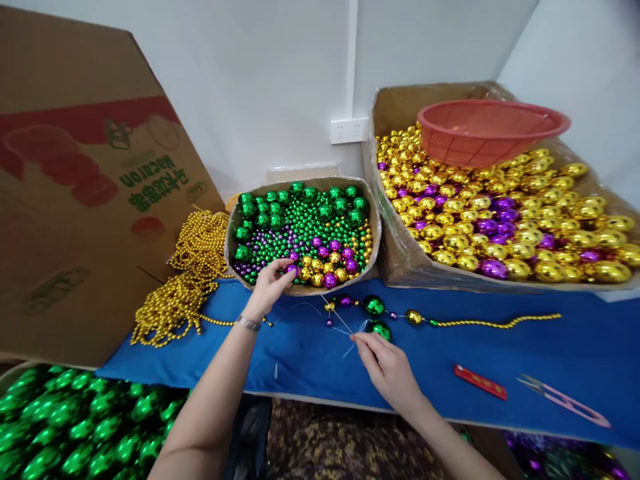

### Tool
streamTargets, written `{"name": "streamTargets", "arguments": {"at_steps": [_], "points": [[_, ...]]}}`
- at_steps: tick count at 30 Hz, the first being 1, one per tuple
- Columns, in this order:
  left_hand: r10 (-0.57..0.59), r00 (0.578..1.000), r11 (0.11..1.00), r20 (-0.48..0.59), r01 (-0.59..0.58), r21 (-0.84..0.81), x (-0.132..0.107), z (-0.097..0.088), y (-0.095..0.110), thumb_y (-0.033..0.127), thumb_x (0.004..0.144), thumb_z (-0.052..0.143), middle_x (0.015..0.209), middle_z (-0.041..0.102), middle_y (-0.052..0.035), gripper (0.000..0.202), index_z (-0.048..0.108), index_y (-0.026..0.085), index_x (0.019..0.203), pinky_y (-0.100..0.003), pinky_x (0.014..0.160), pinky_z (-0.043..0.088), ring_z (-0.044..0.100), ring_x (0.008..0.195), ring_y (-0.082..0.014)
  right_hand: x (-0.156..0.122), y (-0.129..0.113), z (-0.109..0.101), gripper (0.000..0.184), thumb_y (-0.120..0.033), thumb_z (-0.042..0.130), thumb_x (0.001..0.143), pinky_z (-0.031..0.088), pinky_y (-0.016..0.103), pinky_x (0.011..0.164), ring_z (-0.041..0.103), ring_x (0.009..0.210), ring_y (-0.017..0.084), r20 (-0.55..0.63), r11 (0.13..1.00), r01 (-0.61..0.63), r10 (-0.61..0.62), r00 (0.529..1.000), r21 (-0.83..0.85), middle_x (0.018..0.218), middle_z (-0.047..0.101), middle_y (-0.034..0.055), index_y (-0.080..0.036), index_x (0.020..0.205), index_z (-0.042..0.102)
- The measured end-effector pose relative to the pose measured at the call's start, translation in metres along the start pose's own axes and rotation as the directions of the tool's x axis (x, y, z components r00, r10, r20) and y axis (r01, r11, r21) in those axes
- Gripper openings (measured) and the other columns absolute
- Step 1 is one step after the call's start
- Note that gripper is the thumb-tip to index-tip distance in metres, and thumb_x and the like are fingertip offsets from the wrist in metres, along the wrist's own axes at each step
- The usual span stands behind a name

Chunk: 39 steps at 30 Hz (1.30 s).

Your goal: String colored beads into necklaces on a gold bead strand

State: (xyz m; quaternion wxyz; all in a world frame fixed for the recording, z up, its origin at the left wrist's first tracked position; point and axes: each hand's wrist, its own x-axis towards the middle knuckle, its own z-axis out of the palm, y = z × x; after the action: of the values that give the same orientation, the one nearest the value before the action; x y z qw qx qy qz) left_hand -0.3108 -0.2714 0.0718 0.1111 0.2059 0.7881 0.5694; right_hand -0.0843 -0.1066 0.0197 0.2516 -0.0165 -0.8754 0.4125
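Note:
My left hand (270, 285) reaches to the front edge of a small cardboard tray (373, 250) of green, purple and gold beads and pinches a purple bead (293, 269). My right hand (385, 363) rests on the blue cloth (575, 353) with fingers pinched on a thin thread (345, 323). The thread leads to a partly strung strand (395, 312) with green, purple and gold balls and a tail of small gold beads running right.
A large box (400, 260) of gold and purple balls holds a red basket (493, 130) at the right. Gold bead strands (185, 280) pile at the left beside a leaning cardboard box (75, 200). Thread snips (563, 399) and a red lighter (480, 382) lie on the cloth. Green balls (75, 427) fill a bin below left.

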Motion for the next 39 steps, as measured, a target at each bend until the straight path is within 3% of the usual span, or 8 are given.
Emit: {"name": "streamTargets", "arguments": {"at_steps": [1, 3, 6, 11, 27, 33, 36, 39], "points": [[-0.049, 0.998, 0.970, 0.043, 0.058, -0.238, -0.007, 0.002, 0.003, 0.033, 0.077, 0.063, 0.096, 0.066, -0.0080, 0.037, 0.061, 0.016, 0.110, -0.033, 0.074, 0.053, 0.065, 0.082, -0.0197, 0.000, -0.001, -0.001, 0.021, -0.024, 0.043, 0.094, 0.053, 0.024, 0.071, 0.066, 0.078, 0.015, -0.010, 1.000, 0.004, -0.004, 1.000, -0.002, 0.089, 0.069, 0.0045, -0.021, 0.100, 0.062], [-0.105, 0.983, 0.814, 0.153, 0.173, -0.554, -0.019, 0.005, 0.008, 0.030, 0.078, 0.062, 0.092, 0.067, -0.0074, 0.038, 0.059, 0.015, 0.113, -0.031, 0.072, 0.055, 0.066, 0.079, -0.0179, -0.001, -0.001, -0.001, 0.021, -0.023, 0.043, 0.094, 0.052, 0.024, 0.071, 0.065, 0.078, 0.015, -0.015, 1.000, 0.017, -0.017, 1.000, -0.009, 0.088, 0.068, 0.0044, -0.021, 0.102, 0.062], [-0.133, 0.969, 0.680, 0.209, 0.242, -0.692, -0.033, 0.010, 0.013, 0.024, 0.079, 0.060, 0.091, 0.068, -0.0080, 0.033, 0.060, 0.013, 0.110, -0.027, 0.066, 0.056, 0.067, 0.074, -0.0160, -0.002, 0.001, -0.001, 0.021, -0.023, 0.044, 0.094, 0.052, 0.025, 0.069, 0.064, 0.076, 0.015, -0.005, 0.999, 0.038, -0.038, 0.999, -0.033, 0.085, 0.067, 0.0050, -0.020, 0.104, 0.062], [-0.158, 0.967, 0.683, 0.202, 0.255, -0.684, -0.039, 0.016, 0.015, 0.021, 0.077, 0.063, 0.093, 0.069, -0.0094, 0.027, 0.062, 0.012, 0.102, -0.024, 0.059, 0.056, 0.067, 0.069, -0.0153, -0.003, 0.003, 0.000, 0.022, -0.022, 0.043, 0.094, 0.052, 0.025, 0.069, 0.065, 0.076, 0.015, -0.013, 0.995, 0.077, -0.078, 0.997, -0.071, 0.086, 0.068, 0.0051, -0.019, 0.105, 0.061], [-0.159, 0.962, 0.718, 0.223, 0.268, -0.643, -0.045, 0.022, 0.015, 0.026, 0.078, 0.065, 0.090, 0.068, -0.0097, 0.029, 0.065, 0.011, 0.103, -0.023, 0.061, 0.055, 0.065, 0.069, -0.0140, -0.007, 0.007, -0.003, 0.023, -0.020, 0.041, 0.094, 0.053, 0.026, 0.068, 0.065, 0.076, 0.016, 0.004, 0.980, 0.108, -0.109, 0.994, -0.167, 0.085, 0.068, 0.0063, -0.019, 0.104, 0.061], [-0.063, 0.981, 0.858, 0.182, 0.146, -0.492, -0.056, 0.030, 0.014, 0.028, 0.076, 0.068, 0.091, 0.067, -0.0071, 0.033, 0.066, 0.014, 0.105, -0.023, 0.064, 0.054, 0.061, 0.075, -0.0126, -0.007, 0.010, 0.001, 0.024, -0.020, 0.040, 0.094, 0.053, 0.026, 0.067, 0.065, 0.075, 0.016, 0.005, 0.970, 0.112, -0.114, 0.993, -0.214, 0.084, 0.068, 0.0064, -0.018, 0.103, 0.062], [-0.030, 0.980, 0.898, 0.195, 0.112, -0.425, -0.063, 0.037, 0.013, 0.029, 0.073, 0.071, 0.093, 0.066, -0.0073, 0.036, 0.065, 0.015, 0.106, -0.024, 0.066, 0.054, 0.060, 0.080, -0.0142, -0.006, 0.009, 0.001, 0.023, -0.021, 0.040, 0.094, 0.054, 0.026, 0.069, 0.066, 0.076, 0.016, 0.013, 0.983, 0.098, -0.097, 0.995, -0.153, 0.086, 0.068, 0.0064, -0.019, 0.103, 0.061], [-0.084, 0.971, 0.850, 0.225, 0.188, -0.492, -0.066, 0.042, 0.012, 0.031, 0.073, 0.071, 0.089, 0.065, -0.0064, 0.035, 0.065, 0.014, 0.102, -0.023, 0.063, 0.053, 0.059, 0.074, -0.0124, -0.006, 0.007, 0.001, 0.021, -0.022, 0.041, 0.094, 0.054, 0.025, 0.070, 0.067, 0.079, 0.015, 0.035, 0.993, 0.089, -0.086, 0.996, -0.077, 0.088, 0.069, 0.0055, -0.020, 0.101, 0.061]]}}
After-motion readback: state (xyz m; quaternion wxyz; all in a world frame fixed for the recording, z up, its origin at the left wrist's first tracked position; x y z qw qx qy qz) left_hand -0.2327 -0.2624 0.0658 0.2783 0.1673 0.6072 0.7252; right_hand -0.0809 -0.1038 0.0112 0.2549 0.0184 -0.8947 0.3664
